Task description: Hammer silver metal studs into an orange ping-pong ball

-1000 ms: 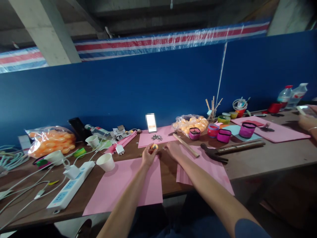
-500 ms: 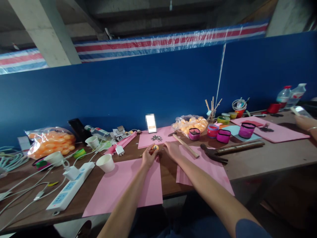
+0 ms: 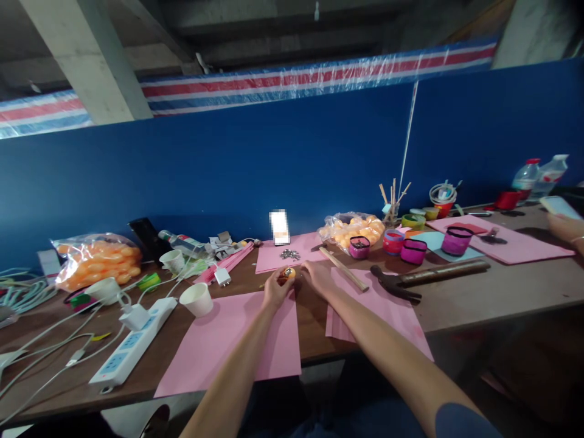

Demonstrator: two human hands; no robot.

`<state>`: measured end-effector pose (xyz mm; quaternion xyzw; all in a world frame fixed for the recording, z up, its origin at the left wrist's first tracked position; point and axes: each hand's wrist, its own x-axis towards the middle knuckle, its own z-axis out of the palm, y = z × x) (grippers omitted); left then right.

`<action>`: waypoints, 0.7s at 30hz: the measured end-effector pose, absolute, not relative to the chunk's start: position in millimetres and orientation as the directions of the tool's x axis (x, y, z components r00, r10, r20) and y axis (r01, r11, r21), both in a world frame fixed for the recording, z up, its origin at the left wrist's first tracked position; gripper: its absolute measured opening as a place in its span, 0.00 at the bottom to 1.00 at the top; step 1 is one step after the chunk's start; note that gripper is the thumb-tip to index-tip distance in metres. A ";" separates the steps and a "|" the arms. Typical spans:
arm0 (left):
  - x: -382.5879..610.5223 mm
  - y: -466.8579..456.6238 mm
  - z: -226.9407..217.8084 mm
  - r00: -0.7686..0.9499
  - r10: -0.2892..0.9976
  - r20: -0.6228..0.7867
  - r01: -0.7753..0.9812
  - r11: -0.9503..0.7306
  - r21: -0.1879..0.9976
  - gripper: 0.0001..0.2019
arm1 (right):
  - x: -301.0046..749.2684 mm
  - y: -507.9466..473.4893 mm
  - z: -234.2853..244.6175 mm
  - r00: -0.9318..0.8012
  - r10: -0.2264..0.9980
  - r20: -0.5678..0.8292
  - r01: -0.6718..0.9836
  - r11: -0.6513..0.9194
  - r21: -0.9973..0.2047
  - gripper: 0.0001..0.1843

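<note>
Now the left hand pinches a small orange ball in its fingertips, low over the table, between the near sheet and the far sheet. The right hand sits just beside the ball, fingers curled toward it; whether it grips anything, I cannot tell. A pile of small metal bits lies on the far sheet, just behind the ball. To the right, a stick and a hammer lie on the table. Left of the hands stands 1 paper cup, with a power strip beyond it.
</note>
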<state>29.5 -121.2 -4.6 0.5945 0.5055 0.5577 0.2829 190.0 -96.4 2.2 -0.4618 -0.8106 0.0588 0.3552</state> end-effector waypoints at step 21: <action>28.6 -120.1 -5.0 -0.128 0.922 0.364 0.262 -0.323 0.909 0.21 | 190.3 -94.9 4.8 -0.291 0.780 0.554 0.639 0.590 -0.494 0.07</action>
